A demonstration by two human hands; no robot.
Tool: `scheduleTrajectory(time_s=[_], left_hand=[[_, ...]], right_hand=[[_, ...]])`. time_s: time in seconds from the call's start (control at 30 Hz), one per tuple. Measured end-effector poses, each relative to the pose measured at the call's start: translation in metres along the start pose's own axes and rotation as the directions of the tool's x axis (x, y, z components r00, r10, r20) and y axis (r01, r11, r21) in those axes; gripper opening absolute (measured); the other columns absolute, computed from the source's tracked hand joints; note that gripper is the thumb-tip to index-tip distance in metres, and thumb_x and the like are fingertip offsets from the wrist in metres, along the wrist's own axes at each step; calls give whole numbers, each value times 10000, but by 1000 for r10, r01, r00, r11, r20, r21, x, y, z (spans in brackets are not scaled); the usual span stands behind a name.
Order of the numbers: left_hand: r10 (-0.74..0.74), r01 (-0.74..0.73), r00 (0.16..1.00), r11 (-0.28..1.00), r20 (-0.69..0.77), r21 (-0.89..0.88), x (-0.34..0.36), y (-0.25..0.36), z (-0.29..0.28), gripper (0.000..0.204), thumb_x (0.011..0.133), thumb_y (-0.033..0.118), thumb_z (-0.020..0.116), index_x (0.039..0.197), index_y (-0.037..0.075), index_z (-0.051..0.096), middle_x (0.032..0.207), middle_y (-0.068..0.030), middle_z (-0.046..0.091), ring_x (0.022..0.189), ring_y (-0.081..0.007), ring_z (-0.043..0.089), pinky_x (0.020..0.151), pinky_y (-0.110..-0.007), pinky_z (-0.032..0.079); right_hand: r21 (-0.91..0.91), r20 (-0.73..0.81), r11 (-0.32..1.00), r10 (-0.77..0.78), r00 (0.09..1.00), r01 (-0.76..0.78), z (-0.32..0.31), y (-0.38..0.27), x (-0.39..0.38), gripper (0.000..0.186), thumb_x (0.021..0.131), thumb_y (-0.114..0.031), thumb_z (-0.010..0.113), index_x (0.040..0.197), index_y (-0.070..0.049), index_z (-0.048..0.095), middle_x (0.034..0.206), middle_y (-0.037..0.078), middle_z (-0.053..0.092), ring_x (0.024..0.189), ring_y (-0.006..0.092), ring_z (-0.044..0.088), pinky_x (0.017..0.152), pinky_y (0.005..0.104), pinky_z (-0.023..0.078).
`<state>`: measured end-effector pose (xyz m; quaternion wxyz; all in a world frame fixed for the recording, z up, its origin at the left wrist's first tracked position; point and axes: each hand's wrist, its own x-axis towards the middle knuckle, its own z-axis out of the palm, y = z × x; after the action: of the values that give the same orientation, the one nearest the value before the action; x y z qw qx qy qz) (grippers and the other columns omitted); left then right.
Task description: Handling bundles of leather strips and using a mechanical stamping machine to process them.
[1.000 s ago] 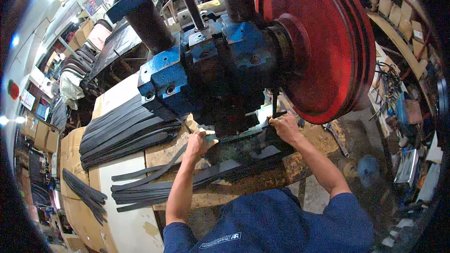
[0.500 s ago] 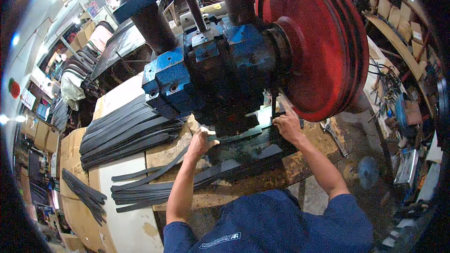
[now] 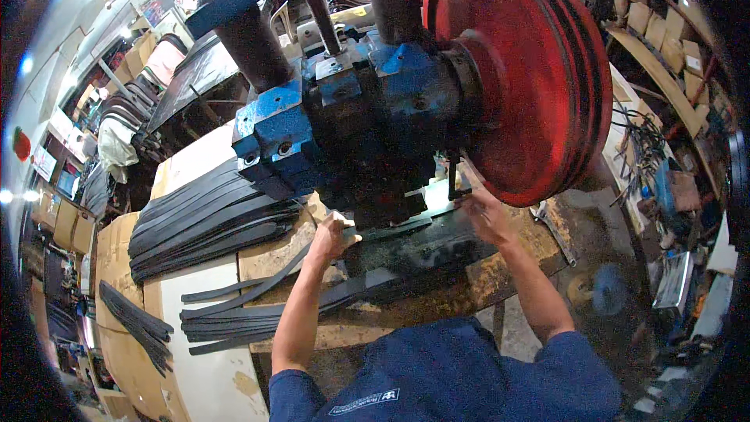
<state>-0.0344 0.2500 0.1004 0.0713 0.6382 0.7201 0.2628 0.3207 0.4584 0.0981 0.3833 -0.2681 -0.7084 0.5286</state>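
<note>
My left hand (image 3: 332,238) is closed at the front-left of a blue press (image 3: 344,109); what it grips is hidden, with a dark strip (image 3: 281,273) running up beside it. My right hand (image 3: 488,219), motion-smeared, is at the front-right, just below a black vertical bar (image 3: 454,176) beside the big red wheel (image 3: 523,94). Between my hands lies the dark press bed (image 3: 406,246), with a small lit patch at its back. Long black strips (image 3: 203,219) lie bundled to the left, and more (image 3: 226,328) run along the front.
Cardboard and pale boards (image 3: 164,328) support strips at the left. A wrench (image 3: 558,242) lies by the bench's right edge (image 3: 539,262). Cluttered shelving and cables (image 3: 641,141) are on the right; a dark table (image 3: 187,86) and hanging material (image 3: 117,148) stand behind at the left.
My right hand has shifted from the top of the bar slightly down and right and become blurred. My left hand stays nearly in place. The view has shifted slightly.
</note>
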Motion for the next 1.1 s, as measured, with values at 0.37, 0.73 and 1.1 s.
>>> scheduleTrajectory(time_s=[0.37, 0.73, 1.1], left_hand=[[16, -18, 999, 997, -33, -78, -2, 9, -6, 456, 657, 300, 830, 948, -7, 660, 942, -189, 602, 877, -384, 593, 754, -438, 493], [-153, 161, 987, 967, 54, -197, -4, 11, -9, 498, 658, 310, 841, 984, 0, 628, 946, -221, 643, 881, -377, 629, 758, -413, 505], [-345, 199, 905, 859, -248, -471, -43, -49, -58, 197, 746, 36, 738, 906, 4, 628, 845, -56, 623, 775, -124, 580, 692, -258, 480]], right_hand=[[-226, -21, 972, 62, 998, -65, 21, -5, 30, 460, 1001, -463, 395, 1139, -48, 537, 861, 36, 604, 719, 148, 524, 659, 319, 421], [0, 143, 967, 253, 957, -256, 18, -16, -12, 656, 985, -540, 345, 718, -10, 625, 684, 84, 625, 627, 196, 561, 614, 342, 430], [-645, 338, 708, -73, 938, 287, 10, -44, -43, 359, 760, -414, 747, 876, -77, 704, 912, 106, 607, 948, 300, 558, 840, 412, 448]])
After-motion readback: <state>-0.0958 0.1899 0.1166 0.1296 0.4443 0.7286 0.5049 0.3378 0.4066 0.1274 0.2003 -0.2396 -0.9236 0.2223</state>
